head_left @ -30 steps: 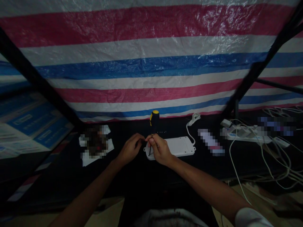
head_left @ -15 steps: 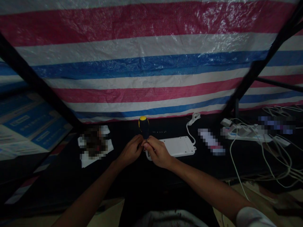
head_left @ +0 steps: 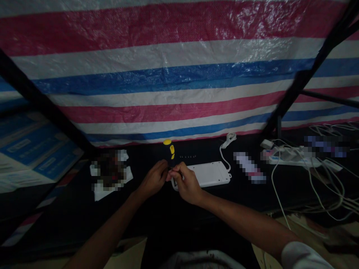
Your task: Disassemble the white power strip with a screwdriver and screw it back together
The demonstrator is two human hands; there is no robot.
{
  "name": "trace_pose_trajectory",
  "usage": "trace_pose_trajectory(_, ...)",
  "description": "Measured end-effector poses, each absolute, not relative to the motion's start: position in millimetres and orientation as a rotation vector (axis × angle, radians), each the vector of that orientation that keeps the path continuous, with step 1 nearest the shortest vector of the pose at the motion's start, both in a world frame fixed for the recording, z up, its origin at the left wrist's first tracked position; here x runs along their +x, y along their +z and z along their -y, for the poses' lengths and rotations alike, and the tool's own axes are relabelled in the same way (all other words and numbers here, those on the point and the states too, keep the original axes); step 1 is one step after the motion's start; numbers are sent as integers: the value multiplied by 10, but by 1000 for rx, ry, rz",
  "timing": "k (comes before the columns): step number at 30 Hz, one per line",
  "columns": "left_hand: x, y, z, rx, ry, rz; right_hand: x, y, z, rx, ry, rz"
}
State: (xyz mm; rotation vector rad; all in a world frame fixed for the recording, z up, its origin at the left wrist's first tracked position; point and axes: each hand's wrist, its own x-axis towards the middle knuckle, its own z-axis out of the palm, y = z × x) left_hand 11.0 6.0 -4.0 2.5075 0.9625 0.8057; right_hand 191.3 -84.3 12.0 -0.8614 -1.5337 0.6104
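A screwdriver [head_left: 172, 150] with a dark and yellow handle stands nearly upright, its handle end up and its tip hidden by my fingers. My left hand [head_left: 154, 178] is closed around its lower part. Against those fingertips my right hand [head_left: 189, 183] makes a pinch; what it pinches is too small and dark to make out. Just beyond and partly under my right hand lies a white power strip [head_left: 211, 174], flat back upward, with holes along its edges. Its near left end is covered by my hand. Several small screws [head_left: 187, 156] lie in a row behind it.
The strip's white cord [head_left: 230, 139] is bundled at the back. A blurred-out item [head_left: 249, 168] lies to the right, then another power strip [head_left: 294, 158] with tangled cables. At left, a pixelated thing rests on white paper [head_left: 105, 193]. Black frame posts [head_left: 291, 93] flank a striped sheet.
The screwdriver handle has turned, now showing more yellow on its side, and leans slightly. Both hands stay together in almost the same place. The view has shifted a little.
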Motion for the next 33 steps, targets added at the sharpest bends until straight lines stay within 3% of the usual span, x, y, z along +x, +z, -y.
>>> trace_pose_trajectory(8, 72, -156, -140, 2478, 751, -956, 1926, 238, 849, -805, 395, 1693)
trace_pose_trajectory(33, 128, -158, -137, 2463, 819, -972, 1936, 242, 851, -870, 366, 1638)
